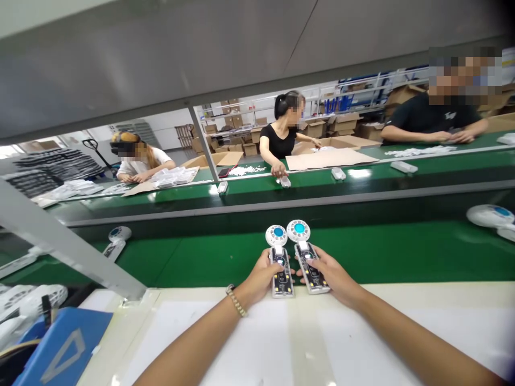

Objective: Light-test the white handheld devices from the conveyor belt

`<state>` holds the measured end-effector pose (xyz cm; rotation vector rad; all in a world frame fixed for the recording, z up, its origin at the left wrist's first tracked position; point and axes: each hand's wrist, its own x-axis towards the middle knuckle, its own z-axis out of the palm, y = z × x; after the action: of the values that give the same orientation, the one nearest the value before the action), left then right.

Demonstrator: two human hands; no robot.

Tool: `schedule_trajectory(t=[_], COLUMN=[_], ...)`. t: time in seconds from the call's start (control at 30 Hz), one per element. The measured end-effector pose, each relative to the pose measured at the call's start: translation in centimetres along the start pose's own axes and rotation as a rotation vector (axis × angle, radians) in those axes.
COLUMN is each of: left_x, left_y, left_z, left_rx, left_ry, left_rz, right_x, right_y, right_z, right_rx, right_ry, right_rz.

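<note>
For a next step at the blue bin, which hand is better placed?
Likely the left hand: it is nearer the blue bin, on that side; the right hand is farther across. Each holds a device.

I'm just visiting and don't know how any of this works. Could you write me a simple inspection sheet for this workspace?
Surface: pale worktop nearest the person; green belt just beyond it.
Job's things: left handheld device and right handheld device, side by side, each with a round white head and blue centre.
Clutter: blue bin at lower left, white parts by it; whether inside or behind, I cannot tell.
Grip: left hand holds the left device, right hand the right one.
Cables: nothing seen.
Surroundings: three co-workers at the far line; cardboard boxes behind.
</note>
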<state>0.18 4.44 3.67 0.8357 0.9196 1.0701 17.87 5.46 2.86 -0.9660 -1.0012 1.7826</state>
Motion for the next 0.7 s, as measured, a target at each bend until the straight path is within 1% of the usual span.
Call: schedule_trajectory(t=[0.2, 0.33, 0.4, 0.53, 0.7], left_x=[0.06, -0.15, -0.26, -0.39, -0.51], left_y=[-0.14, 0.22, 0.38, 0.53, 0.62], left_z=[-0.06, 0.07, 0.12, 0.22, 0.20], left_rx=[0.015, 0.004, -0.004, -0.019, -0.028], left_ry=[0.012, 0.031, 0.022, 0.004, -0.029], left_rz=[0.009, 0.000, 0.010, 0.025, 0.049], right_x=[0.05, -0.14, -0.23, -0.29, -0.32], right_y=[-0.10, -0.21, -0.24, -0.29, -0.29], right_z=[-0.01, -0.15, -0.21, -0.19, -0.05], right_rx=[-0.041, -0.075, -0.098, -0.087, -0.084], right_ry=[-0.005, -0.065, -0.074, -0.046, -0.066], right_rz=[-0.002, -0.016, -0.024, -0.022, -0.039])
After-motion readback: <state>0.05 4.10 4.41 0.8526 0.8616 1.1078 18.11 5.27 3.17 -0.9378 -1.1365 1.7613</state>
